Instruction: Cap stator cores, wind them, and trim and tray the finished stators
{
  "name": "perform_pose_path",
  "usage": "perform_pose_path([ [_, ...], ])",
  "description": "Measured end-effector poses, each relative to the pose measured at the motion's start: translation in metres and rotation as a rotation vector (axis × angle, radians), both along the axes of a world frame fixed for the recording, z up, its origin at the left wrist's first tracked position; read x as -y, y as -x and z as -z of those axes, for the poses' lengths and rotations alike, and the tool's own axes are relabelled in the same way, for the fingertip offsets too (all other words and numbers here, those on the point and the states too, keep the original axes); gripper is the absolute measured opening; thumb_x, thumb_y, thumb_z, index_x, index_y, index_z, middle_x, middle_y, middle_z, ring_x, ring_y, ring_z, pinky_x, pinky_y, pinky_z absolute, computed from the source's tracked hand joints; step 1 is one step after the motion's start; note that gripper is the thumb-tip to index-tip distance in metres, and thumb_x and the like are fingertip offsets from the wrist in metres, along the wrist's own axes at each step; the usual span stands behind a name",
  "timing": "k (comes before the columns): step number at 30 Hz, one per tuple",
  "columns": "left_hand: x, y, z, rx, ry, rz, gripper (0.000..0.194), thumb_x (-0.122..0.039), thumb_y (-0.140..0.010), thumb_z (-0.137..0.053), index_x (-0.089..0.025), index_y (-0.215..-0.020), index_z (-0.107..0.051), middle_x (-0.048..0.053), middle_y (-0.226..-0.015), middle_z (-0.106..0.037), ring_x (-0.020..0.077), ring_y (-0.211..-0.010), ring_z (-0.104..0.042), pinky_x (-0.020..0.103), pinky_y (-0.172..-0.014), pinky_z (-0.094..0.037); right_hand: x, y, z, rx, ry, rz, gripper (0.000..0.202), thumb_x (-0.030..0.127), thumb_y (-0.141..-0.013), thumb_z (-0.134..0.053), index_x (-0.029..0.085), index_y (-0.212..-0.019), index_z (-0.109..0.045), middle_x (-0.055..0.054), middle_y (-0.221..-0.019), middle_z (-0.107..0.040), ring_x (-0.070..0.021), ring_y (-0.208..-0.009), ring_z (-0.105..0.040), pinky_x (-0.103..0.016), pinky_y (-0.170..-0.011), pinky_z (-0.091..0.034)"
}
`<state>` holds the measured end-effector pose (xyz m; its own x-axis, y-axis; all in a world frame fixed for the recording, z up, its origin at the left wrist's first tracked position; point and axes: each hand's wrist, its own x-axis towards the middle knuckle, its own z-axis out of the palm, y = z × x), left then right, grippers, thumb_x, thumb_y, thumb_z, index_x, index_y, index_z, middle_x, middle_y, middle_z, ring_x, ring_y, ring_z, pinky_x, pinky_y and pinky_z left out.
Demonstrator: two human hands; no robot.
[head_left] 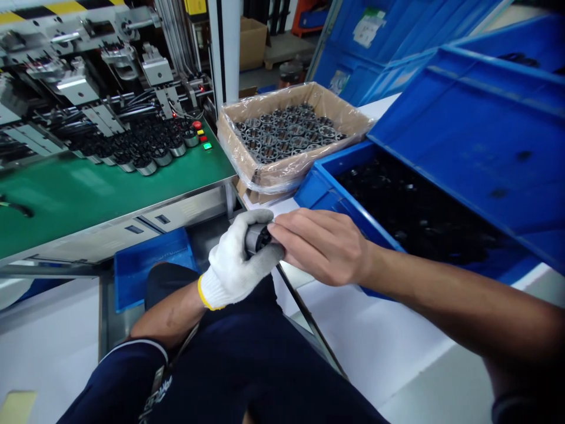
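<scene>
My left hand [241, 256], in a white knit glove with a yellow cuff, is closed round a grey metal stator core [252, 240]. A black plastic end piece [263, 237] shows at the core's right end. My bare right hand [324, 244] has its fingers pressed together against that black piece, and the fingertips partly hide it. Both hands meet above my lap, just in front of the carton and the blue crate.
A plastic-lined carton [258, 174] holds many bare metal cores. Beside it, a blue crate [339, 188] contains black parts under a tilted blue crate [477, 135]. Assembled cores [145, 165] stand on the green bench [189, 171] before a machine [106, 70]. A blue tray [128, 277] lies below.
</scene>
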<state>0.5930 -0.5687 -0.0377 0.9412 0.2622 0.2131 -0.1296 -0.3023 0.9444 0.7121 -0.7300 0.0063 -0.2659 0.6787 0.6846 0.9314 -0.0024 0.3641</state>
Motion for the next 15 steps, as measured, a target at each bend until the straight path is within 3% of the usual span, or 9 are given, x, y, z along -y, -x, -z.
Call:
perform_pose_path([
  [6, -0.006, 0.0, 0.016, 0.055, 0.087, 0.029, 0.049, -0.033, -0.094, -0.066, -0.027, -0.141, -0.056, 0.006, -0.134, -0.069, 0.0245, -0.12, -0.068, 0.041, -0.108, -0.055, -0.007, -0.003, 0.003, -0.362, 0.105, -0.023, 0.015, 0.012, -0.099, -0.06, 0.016, -0.113, -0.064, -0.009, -0.1, -0.07, -0.0175, -0.087, -0.068, -0.028, -0.068, -0.059],
  [9, -0.019, -0.011, 0.025, 0.064, 0.102, 0.061, 0.054, -0.035, -0.095, -0.064, -0.026, -0.147, -0.052, 0.007, -0.139, -0.067, 0.0258, -0.12, -0.068, 0.042, -0.108, -0.056, -0.008, -0.011, 0.001, -0.479, 0.152, -0.024, 0.022, 0.013, -0.1, -0.057, 0.016, -0.12, -0.064, -0.011, -0.11, -0.069, -0.0193, -0.101, -0.07, -0.031, -0.08, -0.063],
  [13, -0.025, -0.039, 0.033, 0.12, 0.123, 0.14, 0.046, -0.04, -0.104, -0.047, -0.026, -0.146, -0.056, 0.008, -0.146, -0.063, 0.0264, -0.133, -0.061, 0.044, -0.117, -0.05, -0.003, -0.02, -0.008, -0.484, -0.012, 0.089, 0.021, 0.02, -0.102, -0.056, 0.019, -0.121, -0.066, -0.01, -0.114, -0.072, -0.0186, -0.106, -0.07, -0.033, -0.091, -0.064],
  [15, -0.016, -0.061, 0.039, 0.159, 0.051, 0.12, 0.046, -0.042, -0.102, -0.052, -0.026, -0.144, -0.058, 0.008, -0.144, -0.063, 0.0266, -0.136, -0.059, 0.043, -0.12, -0.048, -0.001, -0.023, -0.01, -0.396, -0.135, 0.138, 0.019, 0.022, -0.103, -0.056, 0.018, -0.116, -0.069, -0.009, -0.111, -0.074, -0.0171, -0.104, -0.071, -0.03, -0.092, -0.063],
])
